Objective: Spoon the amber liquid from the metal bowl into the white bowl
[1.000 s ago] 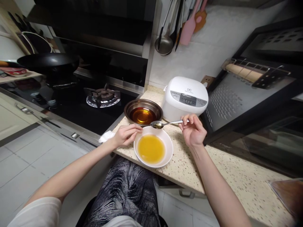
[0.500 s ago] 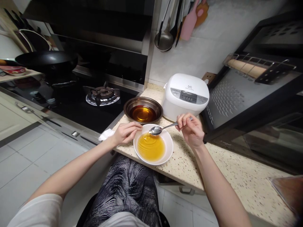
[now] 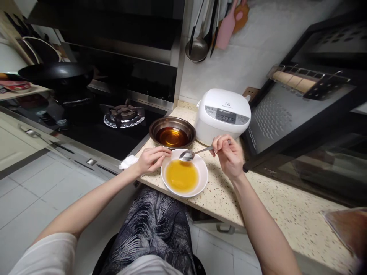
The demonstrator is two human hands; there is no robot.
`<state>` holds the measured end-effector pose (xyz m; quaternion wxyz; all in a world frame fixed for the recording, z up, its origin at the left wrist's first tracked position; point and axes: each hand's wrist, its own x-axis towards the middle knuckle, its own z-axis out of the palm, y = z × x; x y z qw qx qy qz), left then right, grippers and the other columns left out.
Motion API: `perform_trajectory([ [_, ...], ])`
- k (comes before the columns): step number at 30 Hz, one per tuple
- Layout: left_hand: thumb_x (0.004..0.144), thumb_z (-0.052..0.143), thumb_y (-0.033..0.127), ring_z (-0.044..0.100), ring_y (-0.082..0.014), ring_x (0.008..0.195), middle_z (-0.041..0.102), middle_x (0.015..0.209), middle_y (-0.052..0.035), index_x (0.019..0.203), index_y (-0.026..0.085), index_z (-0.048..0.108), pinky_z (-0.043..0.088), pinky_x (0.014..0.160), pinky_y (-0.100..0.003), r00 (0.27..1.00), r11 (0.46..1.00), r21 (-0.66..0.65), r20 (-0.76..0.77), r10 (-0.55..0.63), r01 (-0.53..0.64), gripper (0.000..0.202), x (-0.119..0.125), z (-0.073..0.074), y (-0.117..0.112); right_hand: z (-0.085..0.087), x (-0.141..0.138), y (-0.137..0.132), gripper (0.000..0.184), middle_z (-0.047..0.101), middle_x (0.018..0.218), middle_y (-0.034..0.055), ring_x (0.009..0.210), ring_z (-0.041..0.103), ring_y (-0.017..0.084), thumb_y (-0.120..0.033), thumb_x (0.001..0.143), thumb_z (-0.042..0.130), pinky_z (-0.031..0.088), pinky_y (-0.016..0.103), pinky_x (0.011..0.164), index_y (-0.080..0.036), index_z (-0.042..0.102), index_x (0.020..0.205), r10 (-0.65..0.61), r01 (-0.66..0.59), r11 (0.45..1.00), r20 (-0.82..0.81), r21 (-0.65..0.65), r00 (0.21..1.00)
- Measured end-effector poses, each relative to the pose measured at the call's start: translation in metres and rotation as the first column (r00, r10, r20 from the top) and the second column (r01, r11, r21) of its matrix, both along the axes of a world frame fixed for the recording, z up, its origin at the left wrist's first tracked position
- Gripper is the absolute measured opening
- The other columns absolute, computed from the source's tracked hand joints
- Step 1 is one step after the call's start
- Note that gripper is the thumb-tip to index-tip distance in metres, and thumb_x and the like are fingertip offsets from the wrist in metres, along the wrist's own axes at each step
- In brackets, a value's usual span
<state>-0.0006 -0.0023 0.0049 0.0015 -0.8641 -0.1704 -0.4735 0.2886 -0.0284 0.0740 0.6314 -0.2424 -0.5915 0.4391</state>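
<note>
A white bowl (image 3: 202,179) of yellow liquid sits at the front edge of a speckled counter. My right hand (image 3: 229,156) pinches the handle of a metal spoon (image 3: 187,155), whose bowl hovers over the white bowl's far rim. My left hand (image 3: 151,159) rests curled on the counter, its fingertips at the bowl's left rim. Just behind stands a metal bowl (image 3: 157,128) holding dark amber liquid.
A white rice cooker (image 3: 223,114) stands behind my right hand. A gas hob (image 3: 124,114) and a black pan (image 3: 54,72) lie to the left. Utensils (image 3: 197,46) hang on the wall. A dark shelf unit (image 3: 301,122) flanks the right. A white tissue (image 3: 126,163) lies by my left wrist.
The spoon came from the metal bowl's edge, tipped down into the white bowl, and now sits lifted over its far rim. My left hand stayed put.
</note>
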Motion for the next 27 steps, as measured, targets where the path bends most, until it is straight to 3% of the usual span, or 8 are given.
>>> perform_trajectory([
  [4,0.096,0.045,0.013,0.074,-0.0176,0.092,0.076,0.102,-0.0111,0.105,0.014,0.071,0.06,0.076,-0.025,1.0,1.0,0.001,0.006,-0.01,0.01,0.027,0.0,-0.001,0.0,-0.006,-0.001,0.01,0.035,0.047,0.069,-0.0001,0.059,0.042,0.013,-0.051,0.088,0.07,0.042,0.025,0.049,-0.023,0.054,0.073,-0.065,0.056,0.995,-0.125,-0.078,0.99],
  [9,0.096,0.046,0.012,0.074,-0.0176,0.092,0.076,0.102,-0.0107,0.104,0.014,0.07,0.06,0.075,-0.025,1.0,1.0,0.014,-0.005,-0.006,0.006,0.026,0.0,0.0,0.0,-0.015,-0.004,0.022,0.035,0.051,0.076,-0.0002,0.06,0.044,0.012,-0.05,0.088,0.071,0.048,0.025,0.056,-0.023,0.053,0.076,-0.143,0.128,0.988,-0.206,-0.084,0.968],
  [17,0.095,0.047,0.01,0.074,-0.0178,0.092,0.075,0.103,-0.0114,0.103,0.013,0.07,0.06,0.075,-0.025,1.0,1.0,0.015,-0.001,-0.005,0.005,0.025,0.0,-0.002,0.001,-0.035,-0.023,0.039,0.04,0.057,0.081,0.0,0.067,0.053,0.012,-0.06,0.084,0.069,0.051,0.026,0.066,-0.023,0.055,0.076,-0.239,0.229,0.968,-0.112,-0.1,0.964],
  [27,0.095,0.045,0.011,0.074,-0.0179,0.093,0.075,0.103,-0.0117,0.102,0.013,0.07,0.06,0.077,-0.026,1.0,1.0,0.018,0.002,-0.014,0.014,0.026,0.0,-0.003,0.001,-0.059,-0.033,0.05,0.04,0.06,0.083,0.0003,0.066,0.057,0.012,-0.06,0.092,0.058,0.05,0.029,0.07,-0.022,0.056,0.079,-0.192,0.197,0.98,0.093,-0.043,0.977],
])
